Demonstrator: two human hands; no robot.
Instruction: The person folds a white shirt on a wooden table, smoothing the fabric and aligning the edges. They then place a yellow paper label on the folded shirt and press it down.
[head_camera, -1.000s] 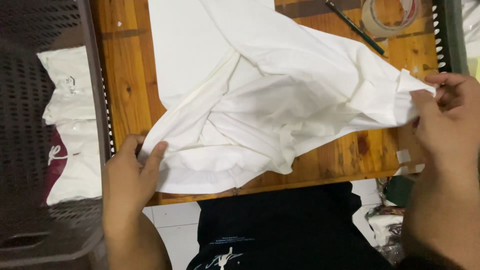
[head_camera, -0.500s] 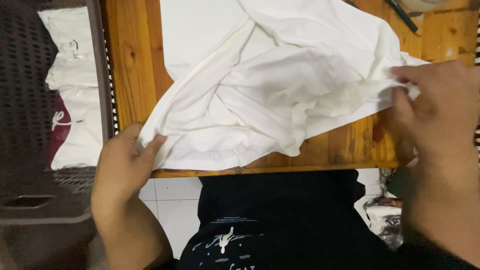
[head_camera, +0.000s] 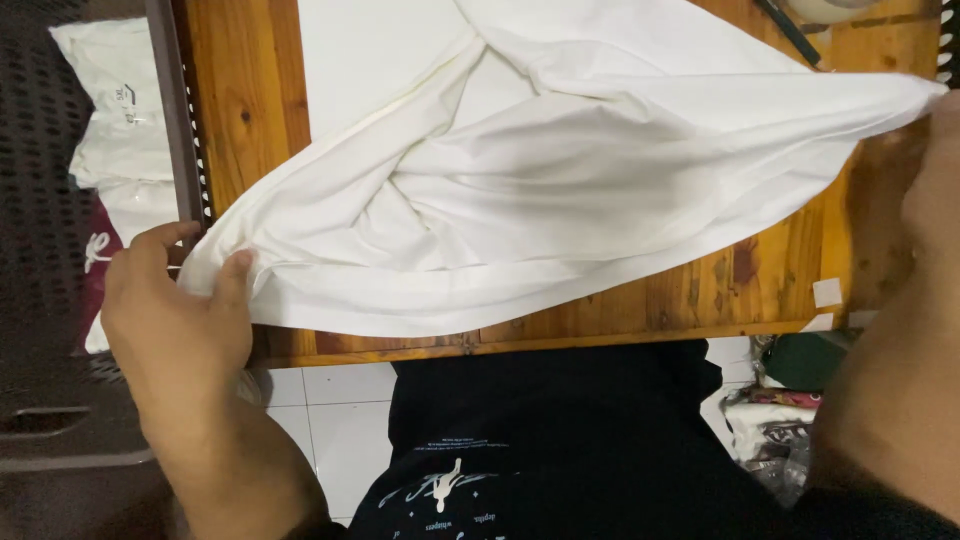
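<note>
Two hands stretched one white garment (head_camera: 560, 190) over the wooden worktop (head_camera: 760, 290): left hand (head_camera: 180, 320) pinched one corner; right hand (head_camera: 935, 190) held the opposite end, grip itself indistinct.

Bare hands (head_camera: 175, 320), forearms uncovered; black shirt (head_camera: 560, 440), small white print near hem

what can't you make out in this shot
- Right hand, head view: mostly cut off by the right edge, so its grip on the white cloth cannot be told.
- Left hand: fingertips tucked under the cloth's corner.
- Dark pen and tape roll: cut off by the top edge.
- Packets in the crate: partly behind its rim.
</note>
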